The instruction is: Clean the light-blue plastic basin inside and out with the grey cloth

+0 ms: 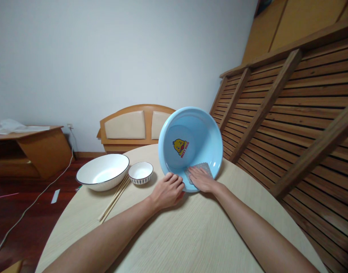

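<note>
A light blue plastic basin (174, 131) with a yellow duck print stands tilted on the table, its open side facing me. My left hand (168, 189) grips the basin's near rim, fingers curled over it. Inside the basin, my right hand (201, 179) lies with fingers stretched out, pressing a grey cloth (207, 168) flat against the lower right wall. Left of the basin sits a small white bowl (141, 171) with dark stripes. Beyond it is a large white bowl (102, 172) with a dark rim, and several wooden chopsticks (114, 200) lie beside the bowls.
The round pale wooden table (191, 231) carries everything. A slatted wooden frame (276, 125) leans along the right side. Behind the table is a padded headboard (125, 125). To the left, a low wooden cabinet (46, 151) and a white cable (34, 201) are on the dark floor.
</note>
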Available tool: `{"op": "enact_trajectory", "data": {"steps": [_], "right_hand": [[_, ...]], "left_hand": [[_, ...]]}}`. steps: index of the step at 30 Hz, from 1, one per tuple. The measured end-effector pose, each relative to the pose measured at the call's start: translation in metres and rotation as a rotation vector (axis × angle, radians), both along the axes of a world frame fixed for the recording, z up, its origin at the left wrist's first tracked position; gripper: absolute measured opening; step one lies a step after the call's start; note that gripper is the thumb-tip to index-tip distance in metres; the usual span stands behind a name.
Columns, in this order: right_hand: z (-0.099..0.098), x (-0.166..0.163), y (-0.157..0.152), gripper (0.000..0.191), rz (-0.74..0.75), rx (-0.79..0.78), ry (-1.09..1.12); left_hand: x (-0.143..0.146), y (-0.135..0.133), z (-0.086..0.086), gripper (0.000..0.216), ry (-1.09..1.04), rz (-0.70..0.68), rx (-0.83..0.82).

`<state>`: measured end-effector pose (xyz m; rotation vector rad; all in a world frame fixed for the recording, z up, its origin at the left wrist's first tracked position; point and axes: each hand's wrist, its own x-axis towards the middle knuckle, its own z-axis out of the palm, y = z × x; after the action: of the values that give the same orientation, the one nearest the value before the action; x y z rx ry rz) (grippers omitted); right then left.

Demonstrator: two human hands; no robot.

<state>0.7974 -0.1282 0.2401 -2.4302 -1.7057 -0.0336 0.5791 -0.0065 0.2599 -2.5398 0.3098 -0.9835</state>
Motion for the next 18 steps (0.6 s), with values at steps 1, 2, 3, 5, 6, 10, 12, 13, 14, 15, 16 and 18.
{"op": "enact_trajectory", "data": {"steps": [1, 2, 3, 5, 6, 10, 12, 13, 14, 15, 16, 18], "right_hand": [[-0.001, -0.003, 0.006, 0.052, 0.017, -0.005, 0.009], [-0.001, -0.007, 0.012, 0.051, 0.041, -0.009, 0.020], [-0.001, -0.012, 0.018, 0.051, 0.072, -0.012, 0.033], [0.000, -0.022, 0.028, 0.052, 0.139, -0.004, 0.058], [0.001, -0.027, 0.032, 0.054, 0.168, 0.005, 0.070], [0.008, -0.036, 0.038, 0.055, 0.251, 0.019, 0.101], [0.011, -0.033, 0.034, 0.053, 0.240, 0.009, 0.086], [0.013, -0.030, 0.030, 0.053, 0.195, -0.003, 0.061], [0.015, -0.027, 0.027, 0.053, 0.129, -0.019, 0.032], [0.016, -0.023, 0.023, 0.054, 0.056, -0.034, 0.001], [0.017, -0.019, 0.020, 0.055, -0.012, -0.046, -0.025], [0.019, -0.012, 0.015, 0.056, -0.079, -0.057, -0.050]], "left_hand": [[0.000, 0.000, 0.000, 0.017, -0.003, -0.003, 0.000], [0.000, 0.000, -0.001, 0.017, -0.006, -0.006, 0.000], [0.001, 0.000, -0.001, 0.017, -0.010, -0.010, -0.001], [0.000, 0.001, -0.002, 0.017, -0.021, -0.020, -0.003], [0.000, 0.001, -0.003, 0.018, -0.027, -0.024, -0.003], [-0.001, 0.002, -0.002, 0.017, -0.032, -0.028, 0.002], [-0.001, 0.002, -0.001, 0.016, -0.035, -0.024, -0.001], [-0.002, 0.001, 0.000, 0.016, -0.038, -0.022, -0.003], [-0.002, 0.001, 0.000, 0.016, -0.040, -0.019, -0.005], [-0.002, 0.000, 0.000, 0.016, -0.041, -0.015, -0.006], [-0.002, 0.000, 0.001, 0.017, -0.039, -0.011, -0.005], [-0.002, -0.001, 0.001, 0.018, -0.030, 0.000, -0.002]]}}
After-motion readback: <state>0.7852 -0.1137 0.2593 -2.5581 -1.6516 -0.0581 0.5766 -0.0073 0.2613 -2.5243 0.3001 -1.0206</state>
